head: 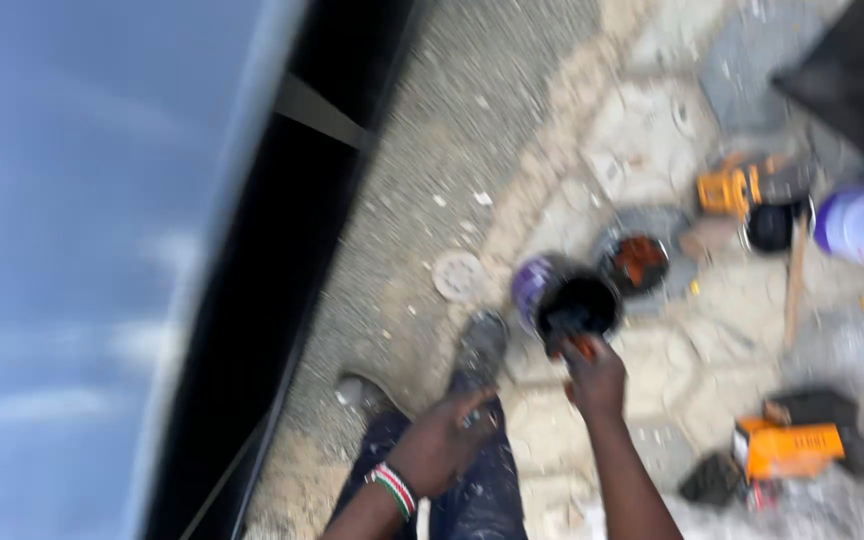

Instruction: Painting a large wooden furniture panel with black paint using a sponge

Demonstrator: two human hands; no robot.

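Purple paint can, open, black inside, standing on the paved ground just beyond the shoes. Right hand stretched to its near rim, closed round an orange-handled tool dipped in. Left hand, beaded wristband on, resting half curled on the knee, holding nothing. Two hands, one purple can, two orange boxes.

Near your right hand stands a purple-labelled paint can; an orange box lies on the paving by its lower right edge.
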